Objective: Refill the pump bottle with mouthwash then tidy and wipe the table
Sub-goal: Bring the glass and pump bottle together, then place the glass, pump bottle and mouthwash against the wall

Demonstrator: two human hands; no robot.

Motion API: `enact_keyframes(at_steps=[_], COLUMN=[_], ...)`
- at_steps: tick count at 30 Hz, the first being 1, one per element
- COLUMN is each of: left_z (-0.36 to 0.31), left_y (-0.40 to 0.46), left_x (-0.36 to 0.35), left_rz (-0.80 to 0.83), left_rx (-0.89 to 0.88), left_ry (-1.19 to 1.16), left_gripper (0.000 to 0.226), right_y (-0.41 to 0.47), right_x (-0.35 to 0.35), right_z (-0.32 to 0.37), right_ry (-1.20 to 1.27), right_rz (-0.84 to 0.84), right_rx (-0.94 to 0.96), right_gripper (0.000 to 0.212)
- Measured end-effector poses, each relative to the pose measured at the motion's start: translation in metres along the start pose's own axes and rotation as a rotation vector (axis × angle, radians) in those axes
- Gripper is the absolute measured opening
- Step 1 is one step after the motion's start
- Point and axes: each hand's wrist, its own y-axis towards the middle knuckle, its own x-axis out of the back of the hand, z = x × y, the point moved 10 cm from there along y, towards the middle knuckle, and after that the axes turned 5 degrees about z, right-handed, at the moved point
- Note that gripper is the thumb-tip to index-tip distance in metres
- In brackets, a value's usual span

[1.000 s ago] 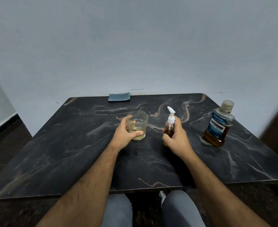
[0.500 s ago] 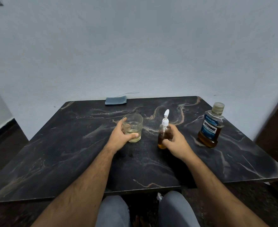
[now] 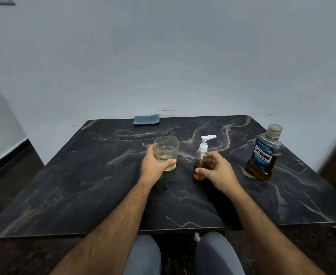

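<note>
A small clear pump bottle point(image 3: 200, 161) with a white pump head stands upright mid-table, amber liquid in its lower part. My right hand point(image 3: 216, 171) curls around its right side, thumb and fingers touching the body. A short drinking glass point(image 3: 166, 151) with a little pale liquid stands to the left, and my left hand point(image 3: 153, 165) is wrapped around it. The capped mouthwash bottle point(image 3: 264, 155), blue label and amber liquid, stands at the right of the black marble table point(image 3: 84, 185).
A folded blue-grey cloth point(image 3: 146, 119) lies at the table's far edge against the pale wall. My knees show under the near table edge. A dark floor runs along the left side.
The pump head has turned: its nozzle now points to the right. My right hand has loosened lower on the bottle. The glass and my left hand stay put.
</note>
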Motion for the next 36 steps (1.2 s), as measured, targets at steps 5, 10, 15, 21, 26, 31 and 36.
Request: enact_keyframes(at_steps=[5, 10, 15, 21, 26, 31, 36], left_z=[0.002, -0.002, -0.004, -0.024, -0.032, -0.023, -0.011], left_y=[0.002, 0.002, 0.012, 0.06, 0.125, 0.197, 0.266], left_x=[0.002, 0.004, 0.005, 0.011, 0.005, -0.011, -0.03], left_rz=[-0.01, -0.045, -0.049, -0.047, -0.052, -0.069, -0.052], left_rx=[-0.012, -0.031, -0.021, -0.036, -0.018, 0.01, 0.023], left_ry=[0.013, 0.026, -0.009, -0.023, -0.022, -0.031, -0.009], left_gripper=[0.095, 0.09, 0.093, 0.096, 0.093, 0.085, 0.089], right_y=[0.002, 0.004, 0.017, 0.064, 0.115, 0.173, 0.233], right_x=[0.001, 0.003, 0.013, 0.02, 0.017, 0.011, 0.007], right_z=[0.0, 0.004, 0.011, 0.022, 0.025, 0.017, 0.008], right_ry=[0.016, 0.014, 0.017, 0.028, 0.043, 0.058, 0.051], right_rz=[-0.045, -0.065, -0.13, -0.149, -0.165, -0.193, -0.226], right_rx=[0.002, 0.012, 0.014, 0.012, 0.011, 0.009, 0.0], right_gripper=[0.047, 0.047, 0.045, 0.045, 0.045, 0.041, 0.039])
